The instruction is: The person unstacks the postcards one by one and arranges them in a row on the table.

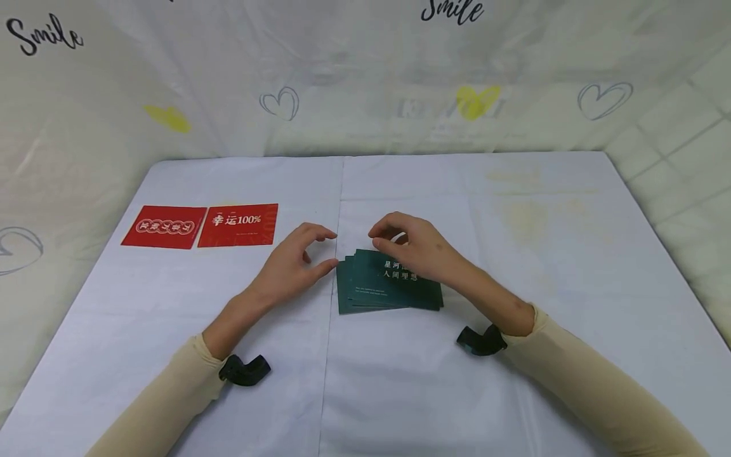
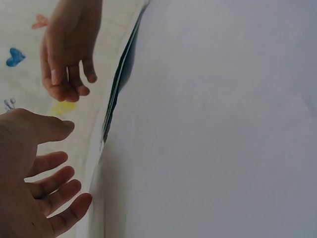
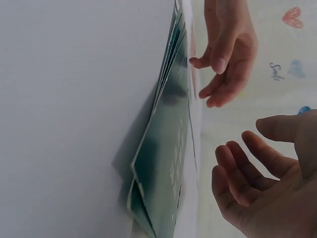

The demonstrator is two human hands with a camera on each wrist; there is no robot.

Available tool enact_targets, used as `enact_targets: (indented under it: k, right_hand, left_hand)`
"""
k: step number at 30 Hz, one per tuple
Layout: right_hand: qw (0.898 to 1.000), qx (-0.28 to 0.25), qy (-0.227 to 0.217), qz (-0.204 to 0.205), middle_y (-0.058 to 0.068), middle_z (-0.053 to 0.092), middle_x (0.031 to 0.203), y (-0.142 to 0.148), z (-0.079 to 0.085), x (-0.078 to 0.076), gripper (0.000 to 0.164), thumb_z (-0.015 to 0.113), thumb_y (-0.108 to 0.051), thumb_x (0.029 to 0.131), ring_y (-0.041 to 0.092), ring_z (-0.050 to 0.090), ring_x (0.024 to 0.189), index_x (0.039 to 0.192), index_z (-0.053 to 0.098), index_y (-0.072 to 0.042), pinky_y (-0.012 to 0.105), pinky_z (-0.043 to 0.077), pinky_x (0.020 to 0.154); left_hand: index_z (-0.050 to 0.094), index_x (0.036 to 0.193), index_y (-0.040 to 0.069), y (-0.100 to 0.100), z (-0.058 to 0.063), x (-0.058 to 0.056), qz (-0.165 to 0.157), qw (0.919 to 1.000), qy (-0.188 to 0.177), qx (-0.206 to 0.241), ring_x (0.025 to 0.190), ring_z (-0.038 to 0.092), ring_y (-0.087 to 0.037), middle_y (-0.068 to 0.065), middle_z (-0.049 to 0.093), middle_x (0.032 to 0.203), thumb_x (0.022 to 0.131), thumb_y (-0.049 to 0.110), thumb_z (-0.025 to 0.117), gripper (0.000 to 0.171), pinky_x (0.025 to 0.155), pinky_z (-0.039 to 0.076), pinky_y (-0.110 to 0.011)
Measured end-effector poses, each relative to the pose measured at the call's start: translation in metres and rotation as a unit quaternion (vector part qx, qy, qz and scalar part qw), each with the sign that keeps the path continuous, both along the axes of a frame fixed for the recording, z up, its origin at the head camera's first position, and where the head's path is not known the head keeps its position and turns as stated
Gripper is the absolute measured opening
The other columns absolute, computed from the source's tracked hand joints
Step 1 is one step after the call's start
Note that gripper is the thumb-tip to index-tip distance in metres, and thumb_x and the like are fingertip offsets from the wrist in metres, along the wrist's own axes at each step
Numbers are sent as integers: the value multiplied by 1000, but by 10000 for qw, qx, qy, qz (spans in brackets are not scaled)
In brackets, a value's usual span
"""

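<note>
A loose stack of dark green cards (image 1: 371, 285) with white lettering lies at the middle of the table, its edges fanned unevenly. My right hand (image 1: 419, 246) hovers over the stack's upper part with relaxed, bent fingers and holds nothing; it hides some of the lettering. Just left of the stack is my left hand (image 1: 291, 263), thumb and fingers spread apart, nothing between them. In the right wrist view the green cards (image 3: 163, 139) stand clear of the right fingers. The left wrist view shows the cards (image 2: 119, 74) edge-on, apart from the left fingers.
Two red cards lie side by side at the table's left: one with a row of ringed characters (image 1: 165, 227), the other marked 100% (image 1: 240, 225). A white cloth covers the table (image 1: 542, 381). A printed curtain (image 1: 354, 57) hangs behind it.
</note>
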State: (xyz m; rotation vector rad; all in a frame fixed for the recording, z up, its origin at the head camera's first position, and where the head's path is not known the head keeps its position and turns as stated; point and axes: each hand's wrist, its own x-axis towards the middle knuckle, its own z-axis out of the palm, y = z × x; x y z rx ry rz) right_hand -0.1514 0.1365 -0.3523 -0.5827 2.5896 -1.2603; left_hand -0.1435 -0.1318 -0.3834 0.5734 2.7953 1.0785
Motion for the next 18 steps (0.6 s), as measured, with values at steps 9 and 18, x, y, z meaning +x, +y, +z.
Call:
enact_targets:
  k: [9, 18]
  right_hand:
    - [9997, 153, 156, -102, 4, 72, 119, 14, -3, 5, 22, 67, -19, 102, 22, 68, 112, 121, 70, -8, 44, 55, 102]
    - [9981, 436, 439, 70, 6, 70, 122, 28, -9, 6, 27, 74, -19, 98, 25, 66, 115, 122, 69, -10, 48, 53, 106]
  left_hand:
    - [59, 142, 17, 4, -3, 4, -241, 9993, -207, -207, 134, 54, -22, -2, 57, 145, 90, 30, 82, 59, 98, 58, -42]
    - [54, 149, 21, 11, -2, 6, -604, 9965, -334, -472, 146, 46, -25, -4, 52, 153, 85, 39, 85, 74, 116, 48, -49]
